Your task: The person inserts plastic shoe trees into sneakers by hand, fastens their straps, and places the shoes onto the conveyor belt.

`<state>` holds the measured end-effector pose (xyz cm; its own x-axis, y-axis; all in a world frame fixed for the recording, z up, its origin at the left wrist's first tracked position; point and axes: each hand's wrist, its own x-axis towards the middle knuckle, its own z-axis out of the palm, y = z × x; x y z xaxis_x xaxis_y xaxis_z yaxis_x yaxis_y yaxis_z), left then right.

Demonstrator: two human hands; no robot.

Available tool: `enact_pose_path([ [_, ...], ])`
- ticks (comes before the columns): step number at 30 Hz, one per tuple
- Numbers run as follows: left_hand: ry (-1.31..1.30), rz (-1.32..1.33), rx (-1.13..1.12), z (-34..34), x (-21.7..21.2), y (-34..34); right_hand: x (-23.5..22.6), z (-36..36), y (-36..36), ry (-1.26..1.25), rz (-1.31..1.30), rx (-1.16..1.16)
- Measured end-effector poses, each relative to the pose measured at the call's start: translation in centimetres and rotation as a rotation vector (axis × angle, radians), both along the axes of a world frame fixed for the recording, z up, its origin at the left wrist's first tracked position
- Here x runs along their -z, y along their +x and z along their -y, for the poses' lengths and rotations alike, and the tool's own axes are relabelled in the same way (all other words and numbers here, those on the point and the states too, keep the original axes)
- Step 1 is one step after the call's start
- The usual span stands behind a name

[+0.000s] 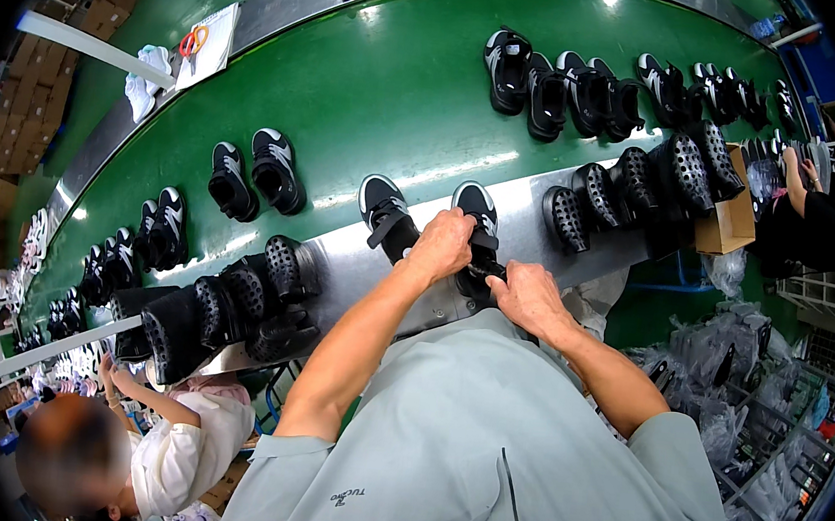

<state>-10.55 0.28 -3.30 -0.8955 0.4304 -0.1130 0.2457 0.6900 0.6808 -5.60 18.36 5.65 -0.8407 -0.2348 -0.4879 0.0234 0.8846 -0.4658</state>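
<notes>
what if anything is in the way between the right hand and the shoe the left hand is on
Nothing visible: the right hand is already at the near end of the shoe, beside the left hand. The other shoe stands to the left, not between them.

Centre: the left hand (443,245) and right hand (535,300) grip a black-and-white sneaker (474,202). Upper right: similar shoes (545,100) on a green surface (405,78). Upper left: orange-handled scissors (193,41).
</notes>
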Motion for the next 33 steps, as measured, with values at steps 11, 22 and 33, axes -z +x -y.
enact_pose_path([
  [11,0.143,0.142,-0.060,0.8,-0.3,-0.5,5.6,1.0,0.1,-0.114,-0.285,-0.042],
  [22,-0.096,0.206,-0.505,-3.3,-0.3,3.1,8.6,0.4,-2.8,-0.052,-0.191,0.081],
  [33,-0.379,-0.019,-0.581,0.7,-6.6,9.8,10.9,0.9,-3.2,0.075,-0.189,0.054],
])
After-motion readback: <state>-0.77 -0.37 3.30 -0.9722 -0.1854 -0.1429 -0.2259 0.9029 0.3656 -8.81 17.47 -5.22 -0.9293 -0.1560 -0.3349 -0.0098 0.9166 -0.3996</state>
